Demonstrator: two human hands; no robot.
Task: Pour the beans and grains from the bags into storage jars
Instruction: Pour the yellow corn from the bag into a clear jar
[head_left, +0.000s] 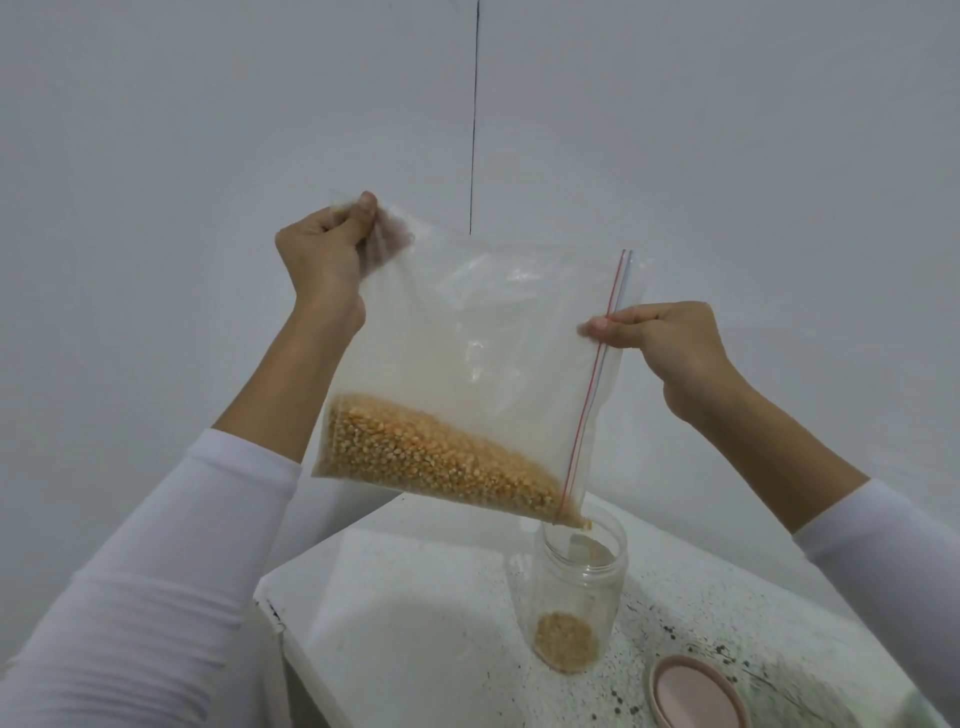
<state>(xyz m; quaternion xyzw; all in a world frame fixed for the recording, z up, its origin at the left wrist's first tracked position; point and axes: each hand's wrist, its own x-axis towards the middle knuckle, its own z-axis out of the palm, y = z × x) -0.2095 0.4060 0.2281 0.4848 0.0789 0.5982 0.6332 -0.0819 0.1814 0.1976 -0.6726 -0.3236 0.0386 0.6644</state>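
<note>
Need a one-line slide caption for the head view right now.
Both hands, left hand and right hand, tip a zip bag of yellow kernels into an open jar.

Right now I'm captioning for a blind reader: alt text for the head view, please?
Two hands tilt a clear zip bag of yellow kernels over an open jar; the left hand grips one corner, the right hand pinches the zip edge. A pink lid lies nearby.

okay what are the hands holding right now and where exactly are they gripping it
Both hold the clear plastic zip bag of yellow kernels: the left hand grips its upper bottom corner, the right hand pinches the red zip edge.
</note>
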